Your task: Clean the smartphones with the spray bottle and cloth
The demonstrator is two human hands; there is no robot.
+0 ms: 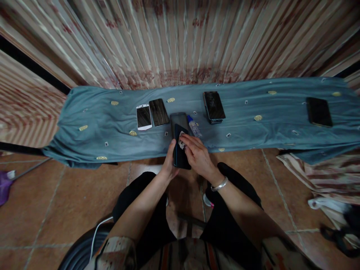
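Note:
My left hand [169, 161] is closed round the left edge of a dark phone [182, 159], tilted over the near edge of the cloth-covered table. In my right hand [198, 153] is a crumpled white tissue [181, 140], pressed against the phone's face by the fingertips. Just beyond the held phone lies another dark phone [179, 119], partly hidden by it. Beside that one, a clear bottle with a blue cap [195, 127] rests on its side.
A white phone [144, 117] and a black phone [159, 112] lie on the blue cloth [118, 123] at left. A stack of dark phones [214, 107] is right of centre, and a dark device [319, 111] lies far right. Curtains [180, 45] hang behind.

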